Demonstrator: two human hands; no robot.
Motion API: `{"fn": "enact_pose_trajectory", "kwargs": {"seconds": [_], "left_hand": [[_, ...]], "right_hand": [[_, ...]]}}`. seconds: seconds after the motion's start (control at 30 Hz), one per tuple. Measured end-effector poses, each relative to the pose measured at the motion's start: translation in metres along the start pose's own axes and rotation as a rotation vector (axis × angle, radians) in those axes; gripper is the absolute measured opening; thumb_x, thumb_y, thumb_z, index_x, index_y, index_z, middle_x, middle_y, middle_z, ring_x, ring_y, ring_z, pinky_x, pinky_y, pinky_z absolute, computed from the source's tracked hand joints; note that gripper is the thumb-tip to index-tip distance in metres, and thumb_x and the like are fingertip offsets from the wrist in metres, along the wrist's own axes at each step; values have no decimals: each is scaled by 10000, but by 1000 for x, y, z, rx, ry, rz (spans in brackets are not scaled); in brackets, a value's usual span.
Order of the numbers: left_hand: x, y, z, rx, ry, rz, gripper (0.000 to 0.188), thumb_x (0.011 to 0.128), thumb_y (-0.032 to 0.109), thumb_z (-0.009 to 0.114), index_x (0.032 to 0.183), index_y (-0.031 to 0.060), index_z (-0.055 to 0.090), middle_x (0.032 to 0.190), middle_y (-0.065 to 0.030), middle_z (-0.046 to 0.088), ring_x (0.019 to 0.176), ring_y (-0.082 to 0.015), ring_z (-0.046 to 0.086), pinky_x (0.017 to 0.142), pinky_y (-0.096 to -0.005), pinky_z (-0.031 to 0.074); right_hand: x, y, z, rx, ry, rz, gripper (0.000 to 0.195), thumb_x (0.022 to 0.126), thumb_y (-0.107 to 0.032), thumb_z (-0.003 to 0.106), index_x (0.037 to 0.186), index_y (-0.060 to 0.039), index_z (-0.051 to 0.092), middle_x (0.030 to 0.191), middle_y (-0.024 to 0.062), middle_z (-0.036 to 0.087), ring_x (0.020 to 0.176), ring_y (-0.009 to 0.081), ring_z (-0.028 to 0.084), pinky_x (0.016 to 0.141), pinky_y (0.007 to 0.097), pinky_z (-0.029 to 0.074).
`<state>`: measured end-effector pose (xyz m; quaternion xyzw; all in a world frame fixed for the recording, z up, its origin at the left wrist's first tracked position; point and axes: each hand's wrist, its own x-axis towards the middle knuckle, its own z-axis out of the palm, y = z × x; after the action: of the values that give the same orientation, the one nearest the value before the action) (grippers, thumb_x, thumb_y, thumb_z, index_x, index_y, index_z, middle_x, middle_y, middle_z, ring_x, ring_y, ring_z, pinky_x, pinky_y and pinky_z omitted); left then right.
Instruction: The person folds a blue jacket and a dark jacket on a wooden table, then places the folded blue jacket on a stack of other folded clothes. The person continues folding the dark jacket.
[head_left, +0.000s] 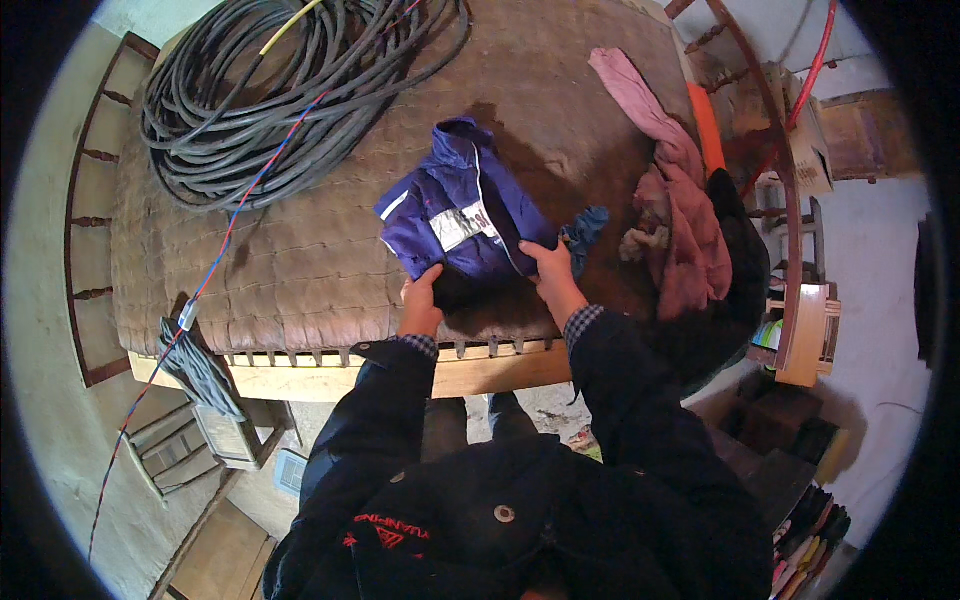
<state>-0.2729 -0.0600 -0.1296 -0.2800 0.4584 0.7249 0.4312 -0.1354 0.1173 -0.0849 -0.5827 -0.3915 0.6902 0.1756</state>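
Observation:
A purple-blue zip jacket (457, 202) with a high collar, a white zip and a white lettered chest panel is held over the brown quilted bed mat (315, 285). Its collar points away from me. My left hand (422, 301) grips the lower left edge, thumb on top. On the lower right edge, close to the zip, my right hand (556, 274) has a similar grip. The fingers under the cloth are hidden. Just beyond my right hand lies a crumpled blue cloth (587, 231).
A big coil of black hose or cable (247, 142) covers the far left of the bed. Pink clothing (679, 217) and a dark garment (739, 240) lie at the right. A red-blue twisted wire (232, 217) crosses the left side. The bed's wooden rail (495, 375) runs before me.

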Motion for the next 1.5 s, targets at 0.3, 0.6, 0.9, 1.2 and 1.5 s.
{"fn": "enact_pose_trajectory", "kwargs": {"seconds": [0.3, 0.6, 0.9, 1.2, 1.5], "left_hand": [[-55, -59, -97, 449, 103, 283, 427, 777, 121, 713, 1079, -9, 440, 1036, -102, 538, 939, -182, 524, 804, -333, 448], [-110, -128, -73, -291, -123, -486, 376, 876, 367, 603, 1080, 54, 561, 1012, -104, 616, 1021, -258, 550, 898, -438, 428], [-85, -126, -40, -504, -45, -173, 316, 901, 237, 584, 1149, 49, 532, 1180, -104, 566, 1106, -265, 510, 997, -436, 382], [-82, -125, -57, -237, -205, 7, 334, 935, 212, 527, 1181, -11, 490, 1199, -133, 539, 1121, -230, 497, 1008, -396, 391], [-82, -126, -61, -310, -118, -71, 323, 951, 176, 483, 1208, -20, 480, 1240, -127, 527, 1166, -259, 474, 1034, -442, 362]], "right_hand": [[-77, 109, -78, -552, 314, -351, 549, 754, -145, 737, 1210, -14, 462, 973, 91, 590, 803, 167, 567, 707, 303, 484], [-119, 123, -71, 221, -117, 336, 186, 888, -215, 579, 961, -46, 552, 909, 118, 601, 786, 243, 590, 693, 354, 504], [-94, 111, -59, 856, -56, 635, 172, 783, -102, 601, 880, 30, 548, 834, 142, 578, 779, 249, 568, 703, 350, 502], [-80, 108, -68, 1111, 30, 560, 78, 777, -23, 580, 752, -20, 506, 691, 88, 514, 581, 172, 477, 514, 277, 420], [-89, 71, -89, 619, 152, 190, 125, 796, -19, 586, 908, -52, 542, 771, 71, 536, 632, 162, 512, 570, 273, 455]]}}
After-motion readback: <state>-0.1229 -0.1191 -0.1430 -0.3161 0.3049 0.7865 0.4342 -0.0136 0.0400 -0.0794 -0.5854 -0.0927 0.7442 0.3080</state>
